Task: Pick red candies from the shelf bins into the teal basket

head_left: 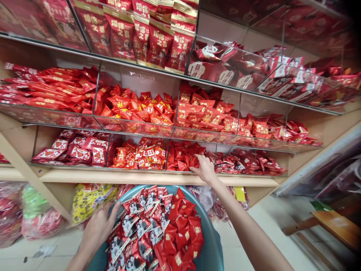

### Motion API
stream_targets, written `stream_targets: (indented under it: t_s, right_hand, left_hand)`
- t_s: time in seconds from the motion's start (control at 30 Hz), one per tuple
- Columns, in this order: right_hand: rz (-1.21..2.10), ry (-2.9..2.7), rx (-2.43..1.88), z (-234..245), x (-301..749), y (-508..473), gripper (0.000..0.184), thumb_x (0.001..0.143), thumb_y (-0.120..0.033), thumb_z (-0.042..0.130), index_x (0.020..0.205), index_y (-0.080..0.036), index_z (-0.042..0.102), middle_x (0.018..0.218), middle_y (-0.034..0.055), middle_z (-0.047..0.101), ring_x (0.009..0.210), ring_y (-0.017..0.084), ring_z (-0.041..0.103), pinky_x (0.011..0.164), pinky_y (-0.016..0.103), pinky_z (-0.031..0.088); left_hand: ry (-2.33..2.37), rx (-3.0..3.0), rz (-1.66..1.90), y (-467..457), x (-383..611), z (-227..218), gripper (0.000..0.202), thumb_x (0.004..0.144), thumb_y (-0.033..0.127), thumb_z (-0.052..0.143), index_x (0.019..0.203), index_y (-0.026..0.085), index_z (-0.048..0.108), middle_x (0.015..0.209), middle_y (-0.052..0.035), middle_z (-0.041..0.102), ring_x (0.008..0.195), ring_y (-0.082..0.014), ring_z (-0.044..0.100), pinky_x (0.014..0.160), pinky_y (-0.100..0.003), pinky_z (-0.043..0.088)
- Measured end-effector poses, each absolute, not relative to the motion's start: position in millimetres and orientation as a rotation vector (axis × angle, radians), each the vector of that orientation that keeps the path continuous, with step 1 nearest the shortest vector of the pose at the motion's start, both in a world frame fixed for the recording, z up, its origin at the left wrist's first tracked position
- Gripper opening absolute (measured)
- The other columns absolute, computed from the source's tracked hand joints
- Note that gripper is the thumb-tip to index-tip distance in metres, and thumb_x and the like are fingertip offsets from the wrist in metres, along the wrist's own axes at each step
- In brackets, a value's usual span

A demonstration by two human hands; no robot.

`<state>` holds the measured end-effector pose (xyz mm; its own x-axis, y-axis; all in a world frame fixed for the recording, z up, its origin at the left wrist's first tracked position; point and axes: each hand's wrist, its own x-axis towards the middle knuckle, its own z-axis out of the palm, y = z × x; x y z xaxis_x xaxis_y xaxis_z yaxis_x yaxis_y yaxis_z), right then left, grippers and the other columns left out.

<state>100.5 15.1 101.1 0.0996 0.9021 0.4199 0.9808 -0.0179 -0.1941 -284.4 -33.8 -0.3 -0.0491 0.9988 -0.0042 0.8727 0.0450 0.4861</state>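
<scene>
A blue-green plastic basin [213,241] stands below the shelves, filled with small wrapped sweets. On its left side lie red, black and white printed packets [141,226]; plain red packets with gold print [183,233] are on its right. My left hand [100,224] grips the basin's left rim, its thumb toward the inside and its other fingers partly hidden. My right hand [205,169] reaches over the front edge of the lowest shelf, thumb and fingers closed about a red packet [194,162] at the pile of red packets [180,154].
Clear dividers split the shelves into compartments of red packets. Larger gold-edged bags [121,34] stand above. Plastic bags, among them a yellow one [91,201], sit under the bottom shelf board [107,177]. A wooden stool [335,226] is at the right.
</scene>
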Motion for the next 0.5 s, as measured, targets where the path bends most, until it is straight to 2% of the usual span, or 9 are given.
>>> stream_targets:
  t_s: [0.13, 0.3, 0.43, 0.5]
  right_hand:
    - [-0.186, -1.797, -1.825, 100.1, 109.2, 15.0, 0.043, 0.078, -0.038, 0.057, 0.117, -0.022, 0.049, 0.109, 0.0090, 0.057, 0.093, 0.025, 0.054, 0.077, 0.038, 0.040]
    - [-0.006, -1.557, -1.576, 107.9, 107.9, 0.1, 0.053, 0.072, -0.043, 0.062, 0.117, -0.016, 0.051, 0.105, 0.0101, 0.058, 0.076, 0.019, 0.057, 0.073, 0.034, 0.045]
    - [0.477, -1.269, -1.299, 110.9, 74.6, -33.8, 0.058, 0.068, -0.041, 0.069, 0.118, -0.018, 0.048, 0.091, 0.0058, 0.063, 0.077, 0.018, 0.058, 0.071, 0.032, 0.047]
    - [0.756, -1.167, -1.138, 105.5, 51.4, -53.7, 0.054, 0.070, -0.036, 0.069, 0.118, -0.021, 0.049, 0.100, 0.0058, 0.063, 0.089, 0.019, 0.058, 0.080, 0.033, 0.047]
  left_hand:
    - [1.995, 1.852, 0.492, -33.7, -283.2, 0.8, 0.054, 0.084, 0.053, 0.024, 0.108, 0.016, 0.056, 0.115, -0.0148, 0.057, 0.111, -0.0303, 0.053, 0.097, -0.040, 0.037]
    - [1.978, 1.859, 0.493, -32.8, -282.9, 0.7, 0.055, 0.084, 0.053, 0.024, 0.108, 0.016, 0.056, 0.114, -0.0151, 0.057, 0.111, -0.0305, 0.053, 0.097, -0.040, 0.037]
    - [1.971, 1.859, 0.500, -31.6, -284.0, -2.4, 0.054, 0.085, 0.055, 0.025, 0.107, 0.016, 0.056, 0.111, -0.0143, 0.057, 0.111, -0.0304, 0.052, 0.096, -0.040, 0.036]
    - [1.974, 1.864, 0.513, -31.5, -284.2, -3.2, 0.053, 0.085, 0.055, 0.026, 0.106, 0.017, 0.056, 0.110, -0.0138, 0.058, 0.111, -0.0305, 0.051, 0.096, -0.040, 0.037]
